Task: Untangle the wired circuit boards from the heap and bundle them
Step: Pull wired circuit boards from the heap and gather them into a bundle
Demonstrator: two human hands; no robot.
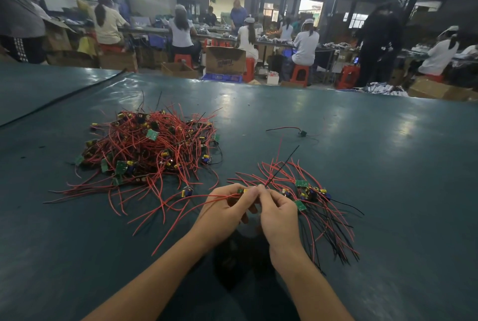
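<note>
**Grip, left hand** [225,207]: fingers curled, thumb and forefinger pinching a small circuit board [241,191] from its left side.

**Grip, right hand** [276,213]: fingers curled, tips closed at the same spot from the right. Whether they hold the board itself or only its wires cannot be told. The two hands meet at the fingertips, low over the tabletop [362,145]. Both forearms are cut off by the bottom edge.

**Held circuit board**: only a green and yellow sliver shows between the fingers; the rest is hidden.
- A black wire [283,164] rises from the pinch, up and to the right.
- A red wire [178,222] trails down and left past the left wrist.

**Smaller group** [309,195]: boards lying just right of the right hand, partly behind it. Their red and black leads fan toward the near edge. The count is not readable.

**Heap** [150,145]: tangled red-wired boards on the tabletop, left of the hands and farther back, apart from the smaller group. Most boards are buried under wire.

**Stray board** [301,133]: lies alone beyond the smaller group, dark and too small to detail.

**Background**: seated people [305,46], a cardboard box [225,59] and red stools [300,73], all blurred.
</note>
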